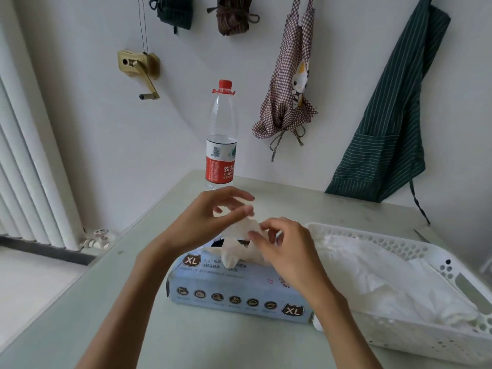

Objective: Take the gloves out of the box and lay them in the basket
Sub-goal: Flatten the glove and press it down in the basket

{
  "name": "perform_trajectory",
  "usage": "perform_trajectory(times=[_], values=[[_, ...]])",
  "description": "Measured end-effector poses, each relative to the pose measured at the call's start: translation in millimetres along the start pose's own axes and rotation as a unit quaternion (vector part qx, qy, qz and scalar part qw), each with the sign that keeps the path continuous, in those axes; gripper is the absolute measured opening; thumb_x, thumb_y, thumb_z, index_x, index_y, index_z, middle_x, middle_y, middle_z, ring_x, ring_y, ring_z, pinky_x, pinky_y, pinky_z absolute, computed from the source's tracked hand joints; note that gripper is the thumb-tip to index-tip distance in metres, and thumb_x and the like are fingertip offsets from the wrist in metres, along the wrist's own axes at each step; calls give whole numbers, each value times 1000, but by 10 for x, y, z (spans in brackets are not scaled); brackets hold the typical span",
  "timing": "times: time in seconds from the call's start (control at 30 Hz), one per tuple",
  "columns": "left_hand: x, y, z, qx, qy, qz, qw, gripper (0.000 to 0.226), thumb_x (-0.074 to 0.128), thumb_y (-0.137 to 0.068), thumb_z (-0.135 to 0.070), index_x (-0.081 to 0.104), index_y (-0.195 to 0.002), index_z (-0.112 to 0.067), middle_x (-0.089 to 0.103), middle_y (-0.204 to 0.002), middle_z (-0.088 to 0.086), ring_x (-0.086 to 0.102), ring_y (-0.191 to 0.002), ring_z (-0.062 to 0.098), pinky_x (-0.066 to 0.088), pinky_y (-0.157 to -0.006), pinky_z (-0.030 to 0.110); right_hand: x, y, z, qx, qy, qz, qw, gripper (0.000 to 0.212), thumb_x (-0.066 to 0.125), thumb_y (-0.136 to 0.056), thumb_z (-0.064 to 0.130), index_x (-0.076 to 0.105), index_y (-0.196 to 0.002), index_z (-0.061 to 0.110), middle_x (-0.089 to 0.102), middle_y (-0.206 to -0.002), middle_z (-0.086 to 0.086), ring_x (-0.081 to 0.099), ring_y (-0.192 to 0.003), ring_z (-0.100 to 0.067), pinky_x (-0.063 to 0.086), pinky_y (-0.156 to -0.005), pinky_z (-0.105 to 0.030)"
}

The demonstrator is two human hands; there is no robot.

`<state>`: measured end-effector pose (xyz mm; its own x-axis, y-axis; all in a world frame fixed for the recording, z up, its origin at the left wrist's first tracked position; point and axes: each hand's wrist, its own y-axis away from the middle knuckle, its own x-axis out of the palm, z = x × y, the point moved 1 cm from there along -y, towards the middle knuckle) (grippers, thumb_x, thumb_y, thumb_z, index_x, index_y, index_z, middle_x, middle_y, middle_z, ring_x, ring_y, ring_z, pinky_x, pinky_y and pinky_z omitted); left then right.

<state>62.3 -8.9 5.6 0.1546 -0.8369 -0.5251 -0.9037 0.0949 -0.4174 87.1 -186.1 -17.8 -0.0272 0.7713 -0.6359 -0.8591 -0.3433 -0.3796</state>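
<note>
- A pale blue box (239, 294) marked XL lies lengthwise on the pale green table (80, 302), its long side facing the person and its right end close against the white basket (399, 334).
- A translucent white glove (246, 227) is held above the box's top opening, stretched between both hands; more glove material (231, 255) bunches out of the opening just below it.
- The left hand (213, 217) pinches the glove's upper edge between thumb and fingertips, the other fingers loosely curved above it.
- The right hand (287, 251) pinches the glove's lower right edge with thumb and forefinger — the remaining fingers are curled inward over the box top.
- The basket sits to the right of the box, its perforated rim running toward the table's right edge; crumpled white gloves (372, 275) already lie inside, filling most of its floor.
- A clear water bottle (221, 137) with a red cap stands upright near the table's far edge, behind the left hand and apart from the box.
- Bare tabletop lies left of the box and in front of it, up to the near edge — the left edge borders a white radiator (26, 155).
- On the wall behind hang a checked apron (287, 83) and a green striped apron (394, 115), the latter's hem reaching the table's far right corner.
</note>
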Motion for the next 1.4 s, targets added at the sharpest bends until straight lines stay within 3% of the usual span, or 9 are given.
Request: perform_trajectory(times=[0.17,0.4,0.57,0.8,0.93,1.1,1.17,1.3,1.4], values=[[23,41,134,-89,-61,100,989,92,67,-64,-67,32,-142,-33,43,-135,-19,41,-125,-2,37,-103,24,-132,-41,-57,23,-41,-14,999,8,65,-86,37,66,-82,30,62,-83,14,54,-69,-1,39,-58,-10],[183,25,330,-118,-150,129,973,19,69,-84,-33,67,-103,-35,61,-118,-17,54,-110,3,40,-100,24,-428,-74,-111,77,-232,-39,969,11,65,-88,14,70,-87,24,74,-78,8,66,-72,1,50,-62,-11],[194,7,305,-110,-172,122,971,5,70,-82,-36,68,-86,-38,60,-114,-18,52,-104,3,41,-98,28,-619,-55,-284,146,-204,16,968,8,68,-87,18,69,-90,26,75,-76,0,63,-72,-19,48,-56,-18],[124,-7,42,-66,-67,86,992,68,65,-74,-55,45,-136,-33,45,-139,-19,40,-125,-5,32,-104,21,-668,-69,-103,125,-344,-68,928,6,68,-84,26,71,-90,25,75,-79,4,66,-70,-9,51,-67,-24],[175,-28,-235,-31,30,59,997,76,68,-68,-54,44,-135,-29,58,-121,-20,55,-111,-8,45,-93,13,-500,-43,87,64,-289,-27,955,11,67,-86,21,68,-96,25,75,-80,4,71,-74,-7,53,-65,-16],[292,-69,-179,-82,57,-30,995,5,73,-80,-25,70,-84,-22,70,-69,-9,67,-65,4,54,-62,19,-297,-56,109,80,-190,-83,975,30,69,-83,37,57,-105,22,70,-91,0,68,-84,-20,56,-74,-31],[281,-85,-107,-138,92,-112,980,12,74,-80,-26,72,-78,-14,72,-69,-2,70,-67,12,58,-65,24,-359,-52,117,88,-111,-112,984,44,65,-80,51,47,-109,23,59,-96,8,60,-85,-9,48,-69,-19],[239,-87,-72,-202,230,-222,926,18,75,-80,-23,69,-73,-7,73,-71,7,72,-65,15,54,-56,17,-366,58,226,114,-22,109,987,77,64,-60,73,33,-116,31,45,-112,14,50,-100,-4,41,-71,-16],[223,-84,-73,-215,292,-249,898,20,73,-82,-24,67,-77,-5,73,-73,10,72,-66,17,54,-56,17,-153,93,204,68,83,89,990,66,72,-69,61,33,-111,29,41,-111,15,46,-103,-8,42,-80,-26]])
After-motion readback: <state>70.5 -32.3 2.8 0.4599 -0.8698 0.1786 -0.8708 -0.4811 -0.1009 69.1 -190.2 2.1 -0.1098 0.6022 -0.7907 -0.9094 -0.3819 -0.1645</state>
